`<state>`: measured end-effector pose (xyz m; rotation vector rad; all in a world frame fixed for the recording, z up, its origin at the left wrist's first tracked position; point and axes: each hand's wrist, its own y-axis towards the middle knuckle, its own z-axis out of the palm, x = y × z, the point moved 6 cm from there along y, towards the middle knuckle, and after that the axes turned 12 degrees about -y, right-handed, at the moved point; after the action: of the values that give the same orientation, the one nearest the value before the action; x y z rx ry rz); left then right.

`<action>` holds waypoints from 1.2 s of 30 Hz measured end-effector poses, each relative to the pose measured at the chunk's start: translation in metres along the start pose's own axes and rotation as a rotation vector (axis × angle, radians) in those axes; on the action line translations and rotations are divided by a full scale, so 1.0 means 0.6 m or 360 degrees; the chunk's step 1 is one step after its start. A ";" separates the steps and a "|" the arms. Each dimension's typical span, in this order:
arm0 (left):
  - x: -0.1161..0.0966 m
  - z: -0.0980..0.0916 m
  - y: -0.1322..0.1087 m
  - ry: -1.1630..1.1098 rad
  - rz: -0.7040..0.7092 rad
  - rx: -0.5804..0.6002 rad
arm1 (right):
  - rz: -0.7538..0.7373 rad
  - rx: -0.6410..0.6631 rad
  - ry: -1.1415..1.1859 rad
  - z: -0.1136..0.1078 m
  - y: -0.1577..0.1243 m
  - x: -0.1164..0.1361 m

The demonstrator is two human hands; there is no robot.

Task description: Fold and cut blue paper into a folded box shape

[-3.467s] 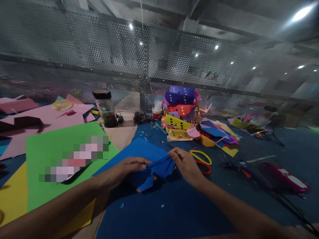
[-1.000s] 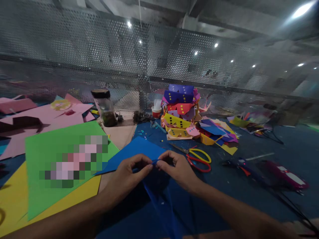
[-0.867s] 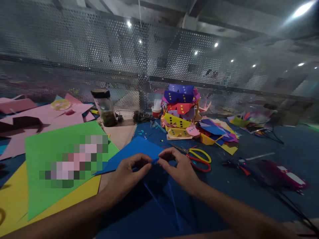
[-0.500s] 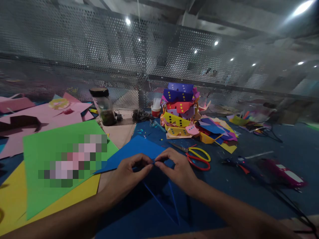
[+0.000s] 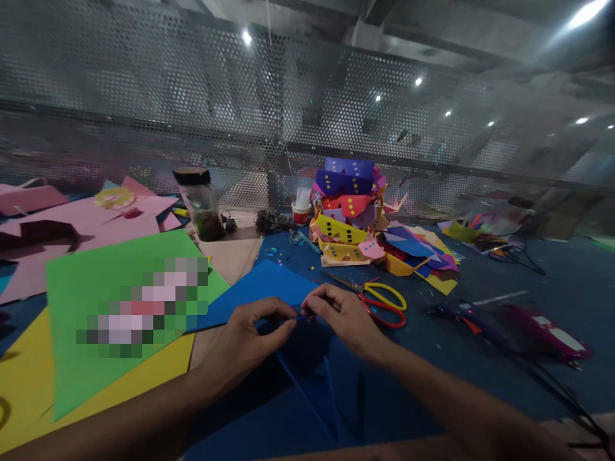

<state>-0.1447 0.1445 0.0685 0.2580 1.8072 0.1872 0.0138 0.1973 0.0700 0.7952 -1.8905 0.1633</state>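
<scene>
My left hand [image 5: 262,333] and my right hand [image 5: 343,320] are close together over the dark blue table, thumbs and fingers pinched. Between the fingertips is a narrow blue strip [image 5: 306,392], apparently paper or foam, that bends to a point below the hands. My fingers hide where it is gripped. Behind my hands lies a blue sheet [image 5: 269,288]. Just beyond the right hand rest scissors [image 5: 384,304] with one yellow and one red handle loop.
A green sheet [image 5: 77,288] with a blurred-out patch overlaps a yellow sheet [image 5: 24,397] on the left. Farther back stand a dark-lidded jar [image 5: 199,205] and a stack of colourful paper pieces [image 5: 346,211]. A glue gun [image 5: 471,323] with a cord lies right.
My right hand's fingers have shifted slightly and curled over more, while the left hand stays nearly in place. The hanging blue strip has moved a little to the left.
</scene>
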 end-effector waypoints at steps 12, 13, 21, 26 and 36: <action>0.005 -0.001 0.000 0.0138 0.0017 -0.0009 | 0.0244 0.0255 0.0161 0.009 0.003 -0.011; 0.004 -0.001 -0.001 0.0141 0.0002 -0.0012 | 0.0247 0.0254 0.0148 0.009 0.003 -0.010; 0.004 -0.001 0.001 0.0127 -0.0069 0.0012 | 0.0231 0.0260 0.0060 0.006 -0.002 -0.008; 0.012 0.002 0.001 0.0086 -0.0092 0.0067 | 0.0165 0.0251 -0.0024 0.007 -0.002 -0.006; 0.005 0.001 0.002 0.0115 -0.0091 0.0107 | 0.0280 0.0340 0.0185 0.014 -0.005 -0.009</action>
<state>-0.1446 0.1464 0.0661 0.2494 1.8922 0.0963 0.0106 0.1938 0.0607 0.7434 -1.8512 0.5179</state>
